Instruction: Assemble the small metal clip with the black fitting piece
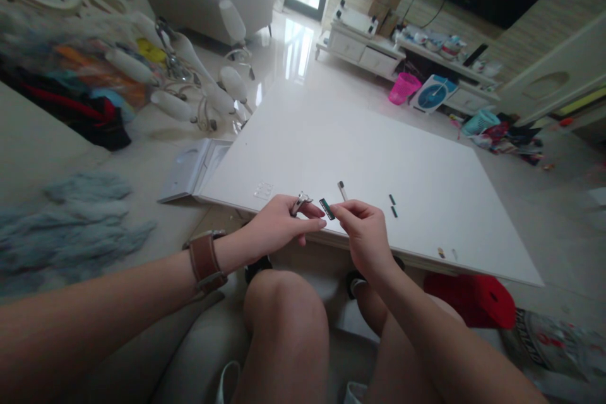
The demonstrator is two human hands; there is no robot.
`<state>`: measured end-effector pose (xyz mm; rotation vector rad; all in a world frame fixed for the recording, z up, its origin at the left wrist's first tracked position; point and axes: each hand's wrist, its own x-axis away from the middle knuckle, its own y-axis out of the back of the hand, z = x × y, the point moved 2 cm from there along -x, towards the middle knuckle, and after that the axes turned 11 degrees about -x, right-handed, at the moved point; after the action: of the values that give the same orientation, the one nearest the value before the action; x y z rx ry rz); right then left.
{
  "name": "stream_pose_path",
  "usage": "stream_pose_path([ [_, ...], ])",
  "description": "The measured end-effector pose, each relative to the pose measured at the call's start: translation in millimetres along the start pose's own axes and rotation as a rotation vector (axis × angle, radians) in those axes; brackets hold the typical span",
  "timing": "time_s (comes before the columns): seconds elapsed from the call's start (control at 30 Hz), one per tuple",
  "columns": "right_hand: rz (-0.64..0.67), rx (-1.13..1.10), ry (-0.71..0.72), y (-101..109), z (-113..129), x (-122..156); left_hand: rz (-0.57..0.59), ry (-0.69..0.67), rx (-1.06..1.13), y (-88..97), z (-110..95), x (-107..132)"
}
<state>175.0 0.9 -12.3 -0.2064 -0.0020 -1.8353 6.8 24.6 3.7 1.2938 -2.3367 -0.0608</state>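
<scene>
My left hand point(284, 222), with a brown-strapped watch point(207, 259) on its wrist, grips a silver metal razor handle point(299, 203) whose forked end sticks up above the fingers; most of it is hidden in the hand. Its thumb and a finger point towards my right hand point(363, 227), which pinches a small dark-green and white razor cartridge point(327, 209) by one end. A narrow gap separates cartridge and handle. Two similar cartridges point(392, 205) lie on the white table point(341, 139) to the right. Just beyond my hands rests a small brush point(341, 190) with a dark tip.
A clear plastic piece point(264, 190) lies left on the table, and small bits point(441, 253) near its right front edge. An open white box point(189, 170) stands off the left corner. A lamp with white shades point(189, 82) is beyond it. Something red point(473, 300) sits below right.
</scene>
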Motion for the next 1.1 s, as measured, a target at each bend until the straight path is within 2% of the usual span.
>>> stream_pose_path([
  [0.17,0.048,0.063,0.030,-3.2,0.0,3.8,-0.022,-0.020,0.000,-0.1,3.0,-1.6],
  [0.4,-0.003,0.011,-0.004,-1.7,-0.5,-0.3,0.062,0.049,-0.007,-2.9,2.5,-0.4],
  [0.57,-0.010,-0.034,0.004,0.0,0.4,-2.1,0.045,0.022,0.015,-3.3,3.1,-0.2],
  [0.7,0.016,-0.045,-0.018,-2.0,-0.8,-0.2,-0.014,-0.025,0.021,-1.3,2.2,0.0],
  [0.9,0.044,-0.004,-0.020,-6.2,-1.5,3.4,-0.057,0.005,0.011,0.4,0.7,0.2],
  [1.1,0.002,-0.079,-0.039,-3.4,0.4,-0.1,-0.015,0.007,0.000,-1.6,2.8,-3.1],
])
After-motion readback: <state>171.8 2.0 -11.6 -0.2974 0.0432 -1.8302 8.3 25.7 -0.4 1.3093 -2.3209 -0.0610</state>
